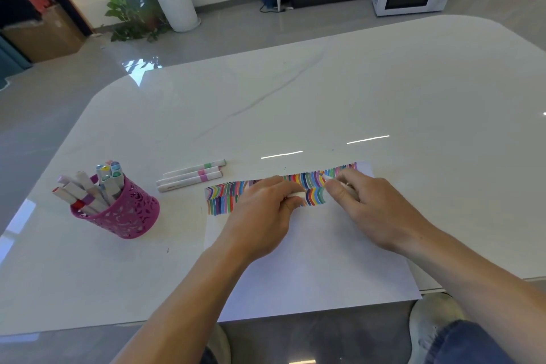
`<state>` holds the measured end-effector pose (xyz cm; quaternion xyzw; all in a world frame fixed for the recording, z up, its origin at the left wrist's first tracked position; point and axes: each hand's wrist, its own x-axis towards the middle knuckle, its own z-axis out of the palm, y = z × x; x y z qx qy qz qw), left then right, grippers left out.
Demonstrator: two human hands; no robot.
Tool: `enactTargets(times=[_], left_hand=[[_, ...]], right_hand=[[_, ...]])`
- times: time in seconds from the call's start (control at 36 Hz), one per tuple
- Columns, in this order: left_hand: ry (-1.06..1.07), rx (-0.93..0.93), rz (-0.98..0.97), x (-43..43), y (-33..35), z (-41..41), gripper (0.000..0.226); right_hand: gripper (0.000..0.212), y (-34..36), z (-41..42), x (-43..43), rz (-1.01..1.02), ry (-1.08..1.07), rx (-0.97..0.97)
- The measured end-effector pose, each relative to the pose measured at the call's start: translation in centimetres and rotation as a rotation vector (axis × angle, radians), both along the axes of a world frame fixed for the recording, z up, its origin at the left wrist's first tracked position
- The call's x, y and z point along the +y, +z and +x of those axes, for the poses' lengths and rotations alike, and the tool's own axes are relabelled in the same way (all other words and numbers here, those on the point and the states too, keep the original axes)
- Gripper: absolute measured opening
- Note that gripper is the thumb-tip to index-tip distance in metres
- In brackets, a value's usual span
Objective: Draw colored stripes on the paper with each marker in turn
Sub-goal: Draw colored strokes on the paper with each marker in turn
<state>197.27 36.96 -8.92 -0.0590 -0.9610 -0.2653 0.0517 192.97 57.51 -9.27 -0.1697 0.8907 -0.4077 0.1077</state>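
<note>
White glossy table (325, 91) carries the paper (310, 269) at lower centre, with coloured stripes (224, 195) along its top edge. The right hand (375, 207) fingers pinch a marker (325, 178), tip on the stripes. The left hand (260, 210) fingers curl round a white cap (297, 194) over the paper. A pink holder (124, 216) of markers stands at left, near three loose markers (192, 176).

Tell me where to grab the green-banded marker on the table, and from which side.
Probably pinch the green-banded marker at its right end, from above and the far side. It lies flat with its near side against the pink-banded markers, but that end juts past them and its far side is free.
</note>
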Motion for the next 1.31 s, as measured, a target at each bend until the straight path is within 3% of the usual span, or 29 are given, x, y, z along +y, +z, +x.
enactTargets(times=[0.08,0.25,0.53,0.69,0.86,1.0,1.14,1.31], left_hand=[[-0.012,0.002,-0.025,0.2,-0.2,-0.1,0.021],[-0.027,0.012,-0.021,0.6,-0.4,-0.3,0.021],[-0.094,-0.113,-0.061,0.7,-0.7,-0.2,0.022],[-0.134,-0.133,-0.073,0.4,-1.0,0.0,0.02],[-0.155,-0.148,-0.083,0.0,-1.3,0.0,0.016],[-0.154,-0.173,-0.072,-0.1,-1.3,0.0,0.018],[-0.176,-0.172,-0.068,-0.1,-1.1,0.0,0.018],[-0.183,-0.172,-0.07,-0.1,-1.0,0.0,0.019]], right_hand=[[0.007,-0.2,-0.1,0.3,-0.102,-0.039,0.013],[0.023,-0.2,-0.3,1.1,-0.269,-0.089,0.031],[0.041,-0.9,-1.0,1.2,-0.545,-0.153,-0.201],[0.029,-1.9,-1.0,1.0,-0.416,-0.14,-0.075],[0.007,-1.7,-0.3,0.4,-0.467,-0.155,-0.146],[0.03,-1.0,0.0,0.1,-0.573,-0.181,-0.228],[0.004,-1.4,0.1,0.0,-0.544,-0.177,-0.206],[0.014,-2.0,0.2,0.0,-0.497,-0.192,-0.17]])
